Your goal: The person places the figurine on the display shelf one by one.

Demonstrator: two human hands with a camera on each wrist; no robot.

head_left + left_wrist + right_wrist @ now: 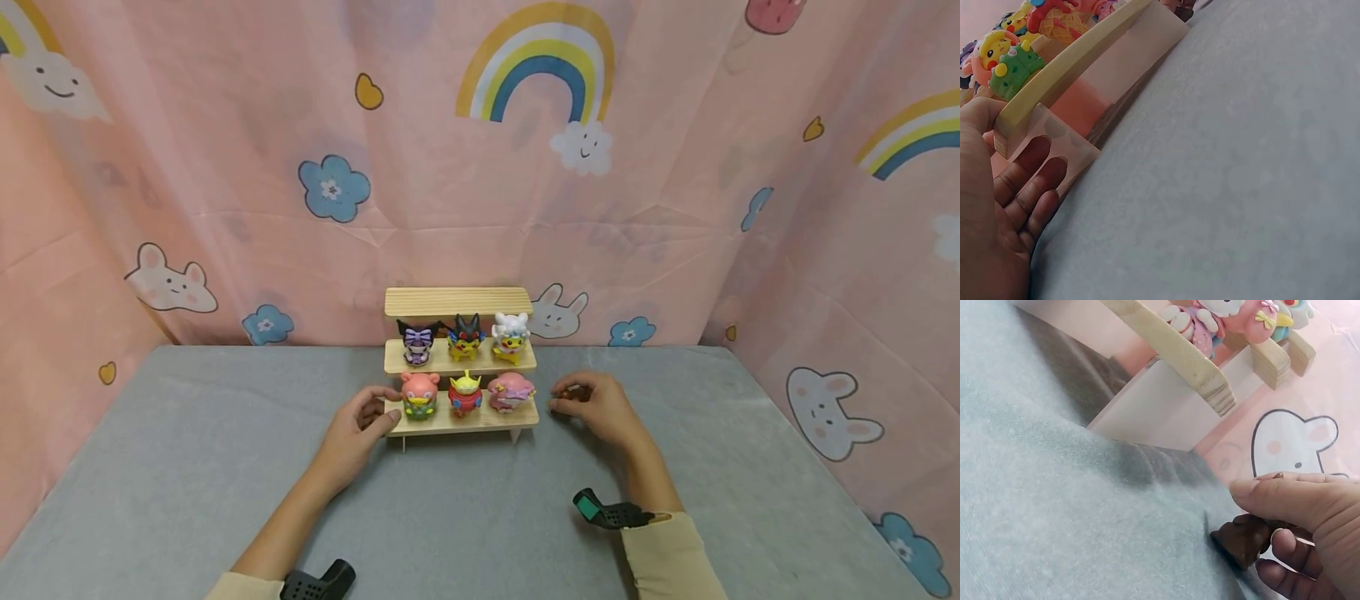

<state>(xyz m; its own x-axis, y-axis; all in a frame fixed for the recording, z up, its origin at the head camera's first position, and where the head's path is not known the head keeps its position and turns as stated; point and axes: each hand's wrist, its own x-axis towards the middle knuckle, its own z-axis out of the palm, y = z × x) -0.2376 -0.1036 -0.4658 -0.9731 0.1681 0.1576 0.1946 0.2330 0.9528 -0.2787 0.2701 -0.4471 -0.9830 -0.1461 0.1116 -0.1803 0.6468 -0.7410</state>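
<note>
A three-tier wooden display stand (457,301) with clear side legs stands on the table. My left hand (351,433) grips the left end of its lowest shelf; in the left wrist view its other fingers (1030,178) spread over the clear leg. Right of the stand, my right hand (600,406) holds a small brown figurine (1241,542) low at the cloth, partly hidden by the fingers. The lowest shelf carries a pink-and-green figurine (419,397), a red one with a yellow top (466,395) and a pink one (512,392).
On the middle shelf stand a purple-and-black figurine (417,342), a black-eared yellow one (466,337) and a white-hooded one (511,337). Grey cloth covers the table (225,467). A pink patterned curtain (450,208) hangs behind and at both sides.
</note>
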